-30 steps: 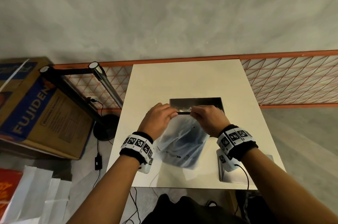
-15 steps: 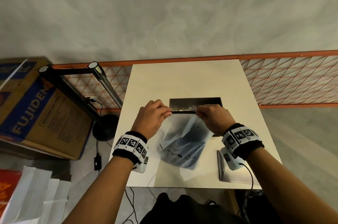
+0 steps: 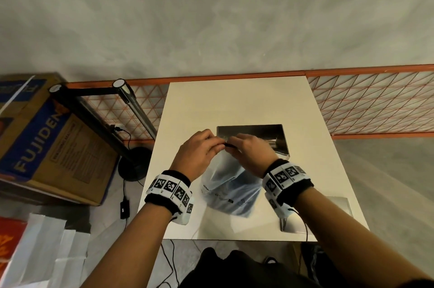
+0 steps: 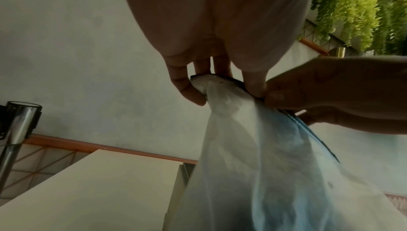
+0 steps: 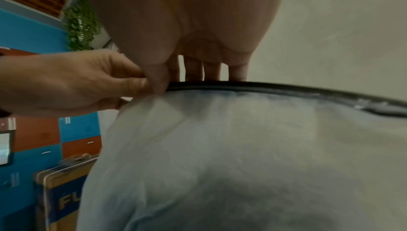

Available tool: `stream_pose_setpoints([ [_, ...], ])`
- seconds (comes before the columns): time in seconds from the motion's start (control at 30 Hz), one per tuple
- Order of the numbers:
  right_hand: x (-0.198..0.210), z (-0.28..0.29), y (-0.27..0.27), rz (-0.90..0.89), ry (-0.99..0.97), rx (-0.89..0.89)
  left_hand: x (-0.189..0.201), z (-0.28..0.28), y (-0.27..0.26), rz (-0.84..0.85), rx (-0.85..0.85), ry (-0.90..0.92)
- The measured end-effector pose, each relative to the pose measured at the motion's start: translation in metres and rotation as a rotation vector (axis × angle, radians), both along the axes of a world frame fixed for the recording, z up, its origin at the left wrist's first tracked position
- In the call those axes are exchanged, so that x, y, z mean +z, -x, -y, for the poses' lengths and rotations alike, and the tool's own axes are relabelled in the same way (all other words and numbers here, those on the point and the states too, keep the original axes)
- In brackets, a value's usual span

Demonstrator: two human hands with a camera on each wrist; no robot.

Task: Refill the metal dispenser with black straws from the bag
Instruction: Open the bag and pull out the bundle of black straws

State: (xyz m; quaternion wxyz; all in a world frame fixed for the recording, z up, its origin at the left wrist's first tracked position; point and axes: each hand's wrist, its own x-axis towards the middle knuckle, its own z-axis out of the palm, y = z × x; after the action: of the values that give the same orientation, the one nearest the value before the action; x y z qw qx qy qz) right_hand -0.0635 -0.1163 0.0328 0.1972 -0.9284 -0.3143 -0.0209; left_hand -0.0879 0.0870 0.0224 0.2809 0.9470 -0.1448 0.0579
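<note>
From the head camera, your left hand and right hand meet above the middle of the white table, fingertips almost touching. Both pinch the dark top strip of the translucent bag, which hangs from them toward 6 o'clock and shows a bluish tint with small print low down. The metal dispenser lies flat on the table at 12 o'clock from your hands, its near edge partly hidden behind your right hand and the bag. A cardboard box sits on the floor at 9 o'clock, and a black stand leans between it and the table.

From the left wrist camera, your left hand's fingers curl down over the end of the bag's top strip, thumb and fingers clamped on it, with the right hand gripping the same strip just beside them at 3 o'clock. The bag drops away toward 6 o'clock.

From the right wrist camera, your right thumb and fingers are closed on the black strip, which runs off toward 3 o'clock. Your left hand pinches next to them at 9 o'clock. The bag's contents are too blurred to make out; the dark mass low inside may be the straws.
</note>
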Motion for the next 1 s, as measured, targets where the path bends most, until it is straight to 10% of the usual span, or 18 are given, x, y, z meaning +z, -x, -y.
stream_pose_setpoints([
  [1.0, 0.0, 0.0, -0.004, 0.027, 0.071, -0.027, -0.006, -0.033, 0.016, 0.137, 0.088, 0.161],
])
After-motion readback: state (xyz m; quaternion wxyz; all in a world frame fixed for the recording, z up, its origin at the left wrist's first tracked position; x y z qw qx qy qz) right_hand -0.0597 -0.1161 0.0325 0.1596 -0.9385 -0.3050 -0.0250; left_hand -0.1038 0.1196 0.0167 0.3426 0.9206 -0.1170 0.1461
